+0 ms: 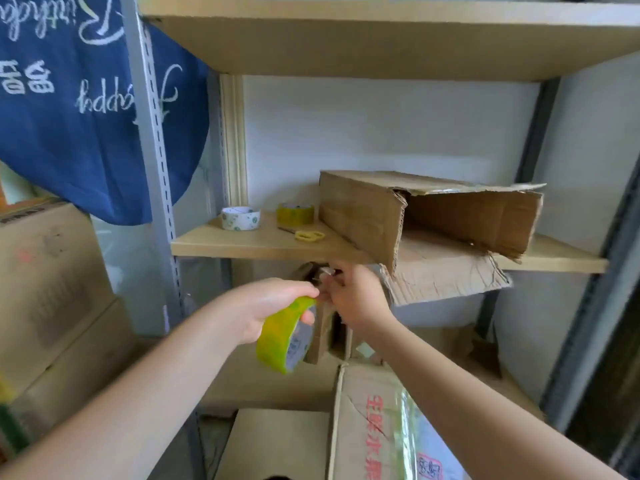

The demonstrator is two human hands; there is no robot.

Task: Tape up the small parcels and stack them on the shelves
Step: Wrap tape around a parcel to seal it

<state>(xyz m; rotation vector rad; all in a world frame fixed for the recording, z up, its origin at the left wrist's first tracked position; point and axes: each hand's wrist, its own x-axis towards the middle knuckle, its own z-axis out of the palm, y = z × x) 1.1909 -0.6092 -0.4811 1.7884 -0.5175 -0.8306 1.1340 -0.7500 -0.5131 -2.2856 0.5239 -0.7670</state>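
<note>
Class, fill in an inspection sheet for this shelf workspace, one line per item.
Surface: wooden shelf.
Job's things: yellow-green tape roll in left hand; small parcel behind the hands, mostly hidden.
Clutter: white tape roll, yellow tape roll, yellow scissors, open torn box on its side.
Hands: right hand at the parcel's top, grip unclear.
Cables: nothing seen.
Surroundings: blue cloth, stacked cartons.

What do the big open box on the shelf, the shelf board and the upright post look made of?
Open box: corrugated cardboard, matte brown; fluted edge shows at its cut flap.
Shelf board: probably laminated wood or particleboard, pale and smooth.
Upright post: likely painted metal, grey, with punched slots.
</note>
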